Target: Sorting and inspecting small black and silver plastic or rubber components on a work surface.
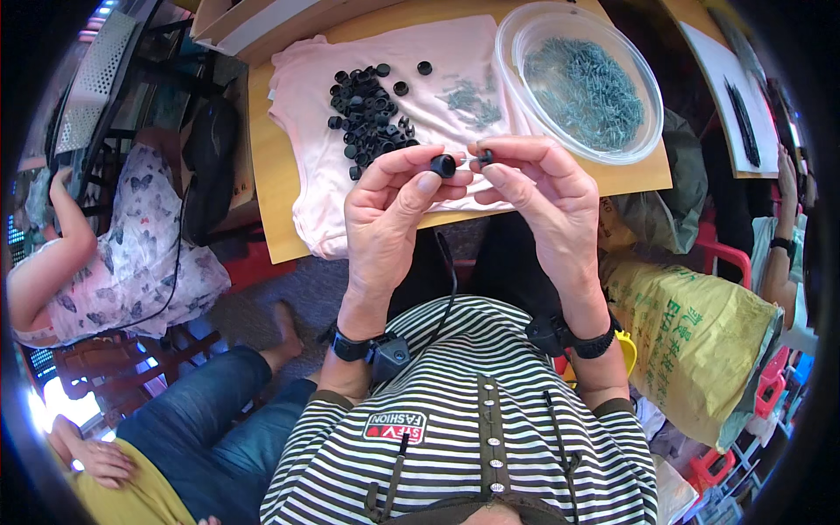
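Over the near edge of a pale pink cloth (302,140), both hands meet, fingertips almost touching. Between thumb and fingers, my left hand (381,236) pinches a round black cap (444,165), its hollow side showing. My right hand (564,219) is closed on a small dark piece (485,157); a thin pale bit pokes out toward the cap, too small to name. Just beyond my left hand lies a heap of black caps (367,109). Several thin grey-green pieces (472,103) are scattered on the cloth past my right hand.
A clear round tub (510,52) full of grey-green pieces stands at the table's (643,175) right corner. Yellow sacks (691,350) lie on my right. People sit close on the left, one in a butterfly-print garment (131,254); another person's arm (781,254) shows at far right.
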The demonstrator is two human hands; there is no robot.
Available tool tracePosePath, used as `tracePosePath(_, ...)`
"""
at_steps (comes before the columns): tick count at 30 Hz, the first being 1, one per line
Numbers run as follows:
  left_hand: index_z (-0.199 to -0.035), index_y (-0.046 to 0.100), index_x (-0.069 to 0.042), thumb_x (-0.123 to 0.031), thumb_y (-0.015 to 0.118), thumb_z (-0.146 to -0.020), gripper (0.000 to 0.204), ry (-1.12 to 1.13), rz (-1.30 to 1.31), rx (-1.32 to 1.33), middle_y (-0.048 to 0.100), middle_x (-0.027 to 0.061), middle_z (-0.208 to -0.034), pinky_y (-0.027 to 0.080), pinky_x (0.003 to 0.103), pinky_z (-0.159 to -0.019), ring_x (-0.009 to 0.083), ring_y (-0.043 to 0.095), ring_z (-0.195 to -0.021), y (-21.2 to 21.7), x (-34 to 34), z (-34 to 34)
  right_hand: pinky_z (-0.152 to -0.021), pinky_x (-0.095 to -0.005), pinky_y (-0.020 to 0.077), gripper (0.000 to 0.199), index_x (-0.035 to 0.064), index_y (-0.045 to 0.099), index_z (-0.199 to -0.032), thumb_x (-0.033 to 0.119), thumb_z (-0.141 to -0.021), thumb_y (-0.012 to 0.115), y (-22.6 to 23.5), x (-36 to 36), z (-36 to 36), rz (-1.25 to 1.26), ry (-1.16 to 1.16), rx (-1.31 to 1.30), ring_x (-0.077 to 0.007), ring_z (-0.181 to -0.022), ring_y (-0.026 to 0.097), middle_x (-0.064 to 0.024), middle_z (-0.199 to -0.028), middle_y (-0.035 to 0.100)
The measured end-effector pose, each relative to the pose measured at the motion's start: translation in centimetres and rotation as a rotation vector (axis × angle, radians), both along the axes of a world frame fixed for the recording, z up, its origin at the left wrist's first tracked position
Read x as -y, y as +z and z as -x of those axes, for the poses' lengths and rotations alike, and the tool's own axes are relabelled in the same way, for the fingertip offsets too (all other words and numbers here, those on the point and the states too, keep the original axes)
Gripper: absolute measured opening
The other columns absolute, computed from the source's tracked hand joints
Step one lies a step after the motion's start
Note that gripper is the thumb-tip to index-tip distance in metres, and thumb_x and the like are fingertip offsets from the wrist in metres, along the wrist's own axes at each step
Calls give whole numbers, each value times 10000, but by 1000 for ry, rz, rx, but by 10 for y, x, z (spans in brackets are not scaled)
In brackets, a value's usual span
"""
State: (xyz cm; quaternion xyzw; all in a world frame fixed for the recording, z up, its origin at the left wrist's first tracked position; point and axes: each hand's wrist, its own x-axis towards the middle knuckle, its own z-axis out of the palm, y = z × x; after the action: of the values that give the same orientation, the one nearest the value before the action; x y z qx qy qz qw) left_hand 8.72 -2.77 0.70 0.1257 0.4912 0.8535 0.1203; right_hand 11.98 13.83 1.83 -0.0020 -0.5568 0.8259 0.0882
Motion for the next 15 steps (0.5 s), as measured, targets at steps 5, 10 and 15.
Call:
tracePosePath(5,-1185,556,30,-45,562,-955,242,-2,-113,78,667,165,-1096,571,348,-885,216,681,-972,-2,1,2,-655,-248,587,234,-14,660,-1060,-4,-828,694,4,8,6,-345,-148,-213,-130,-793,678,-92,-926,677)
tracePosePath(10,-1175,560,26,-38,575,-946,238,33,-92,77,671,146,-1072,575,350,-882,208,681,-960,-5,3,3,-664,-273,588,201,-24,648,-995,-5,-804,705,12,8,6,-613,-184,-291,-183,-785,685,-101,-917,673)
tracePosePath(15,-1165,566,29,-28,605,-926,249,43,-52,43,671,140,-1069,574,341,-879,203,678,-958,-4,-1,2,-664,-280,564,195,-12,651,-983,10,-799,710,10,6,6,-660,-201,-311,-199,-784,682,-103,-928,676)
